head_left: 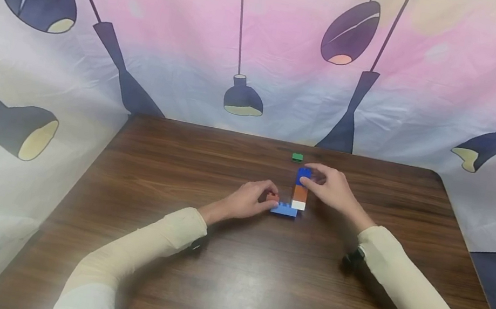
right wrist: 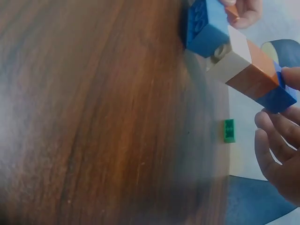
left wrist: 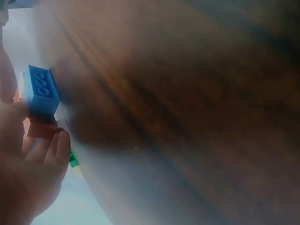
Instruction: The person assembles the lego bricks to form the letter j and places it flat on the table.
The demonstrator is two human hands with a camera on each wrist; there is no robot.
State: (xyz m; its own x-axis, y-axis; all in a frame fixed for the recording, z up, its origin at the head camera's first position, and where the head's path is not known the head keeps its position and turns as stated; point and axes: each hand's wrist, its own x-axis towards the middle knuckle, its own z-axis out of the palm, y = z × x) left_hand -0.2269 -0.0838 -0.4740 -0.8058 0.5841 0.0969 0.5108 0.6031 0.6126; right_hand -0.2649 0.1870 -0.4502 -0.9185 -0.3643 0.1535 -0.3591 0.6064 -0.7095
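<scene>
My left hand (head_left: 247, 199) pinches a small red-orange brick (head_left: 272, 197) at the left end of a light blue brick (head_left: 284, 210). At that brick's right end rises a column: a white brick (head_left: 298, 205), an orange brick (head_left: 300, 193) and a dark blue brick (head_left: 304, 173) on top. The dark blue one is between the thumb and fingers of my right hand (head_left: 332, 188). Both wrist views show the hollow underside of the light blue brick (left wrist: 41, 89), so the joined bricks are off the table. Part of the white brick (right wrist: 236, 54) overhangs, its underside showing.
A small green brick (head_left: 297, 157) lies near the back edge of the brown wooden table (head_left: 236, 284). Behind the table hangs a cloth (head_left: 187, 46) printed with lamps.
</scene>
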